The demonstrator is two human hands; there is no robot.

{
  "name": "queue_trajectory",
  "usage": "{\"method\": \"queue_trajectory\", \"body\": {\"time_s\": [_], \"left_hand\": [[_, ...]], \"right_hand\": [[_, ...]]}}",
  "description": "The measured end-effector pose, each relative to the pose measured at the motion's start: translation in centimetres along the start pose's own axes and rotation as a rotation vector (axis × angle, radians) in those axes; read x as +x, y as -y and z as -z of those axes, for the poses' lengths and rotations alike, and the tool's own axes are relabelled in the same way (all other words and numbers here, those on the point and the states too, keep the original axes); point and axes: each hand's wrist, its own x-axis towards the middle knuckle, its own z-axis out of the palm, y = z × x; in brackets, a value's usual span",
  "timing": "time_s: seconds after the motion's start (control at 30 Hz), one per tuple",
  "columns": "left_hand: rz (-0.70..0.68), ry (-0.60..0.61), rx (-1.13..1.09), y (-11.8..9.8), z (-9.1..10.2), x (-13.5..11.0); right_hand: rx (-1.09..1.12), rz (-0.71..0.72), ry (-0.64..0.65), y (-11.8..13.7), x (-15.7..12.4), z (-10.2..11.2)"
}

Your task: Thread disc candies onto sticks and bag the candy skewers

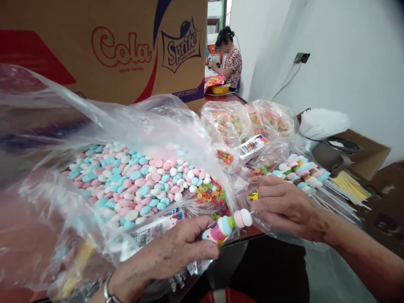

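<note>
Left hand: fingers and thumb are pressed together on the printed sleeve that covers the near-left end of the candy skewer.
Right hand: fingers are curled almost closed at the skewer's white end; I cannot tell if they pinch it or only the clear film.
Skewer place: between both hands, at the near edge, just in front of the ring candies.
Risk: the top pieces look loose in the sleeve; a hard pull may slide them off or tear the film.
Risk, second: the open big bag of candy discs lies beside the left hand, so a push may spill it.
Long axis: from near-left up to far-right, slightly tilted.
Pointing: the white end points right, toward the finished skewers.
</note>
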Motion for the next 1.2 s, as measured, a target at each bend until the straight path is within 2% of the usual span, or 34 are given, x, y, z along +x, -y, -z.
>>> {"method": "queue_trajectory", "body": {"time_s": [0.17, 0.3, 0.43, 0.57, 0.67, 0.83, 0.97, 1.03, 1.1, 1.2], "left_hand": [[0.033, 0.045, -0.198, 1.2, -1.0, 1.0], [0.021, 0.005, -0.279, 2.2, -1.0, 1.2], [-0.035, -0.121, -0.119, 2.1, -0.7, 1.0], [-0.111, -0.187, 0.087, 1.4, -1.3, 1.3], [-0.164, -0.225, 0.123, 1.5, -2.0, 1.5], [-0.133, -0.212, -0.052, 1.6, -2.8, 1.1], [-0.020, -0.187, -0.123, 1.3, -3.3, 0.4], [0.068, -0.109, -0.166, 1.4, -3.4, 0.1], [0.105, -0.062, -0.153, 1.7, -3.5, -0.1], [0.007, -0.155, 0.027, 2.2, -3.4, -0.2]], "right_hand": [[0.013, 0.036, 0.072, -0.7, 0.6, -0.5], [0.006, 0.061, 0.110, -1.1, 1.0, 0.2], [0.020, 0.041, 0.157, -1.0, 1.4, 0.2], [0.027, 0.057, 0.172, -0.8, 1.8, -1.7], [0.016, 0.068, 0.179, -0.9, 2.0, -2.4], [0.076, 0.087, 0.220, -1.7, 2.0, -1.1], [0.127, 0.080, 0.235, -2.0, 1.7, -0.8], [0.138, 0.067, 0.231, -2.0, 1.5, -1.1], [0.148, 0.056, 0.238, -1.9, 1.5, -1.3], [0.148, 0.026, 0.276, -1.7, 1.6, -1.4]]}}
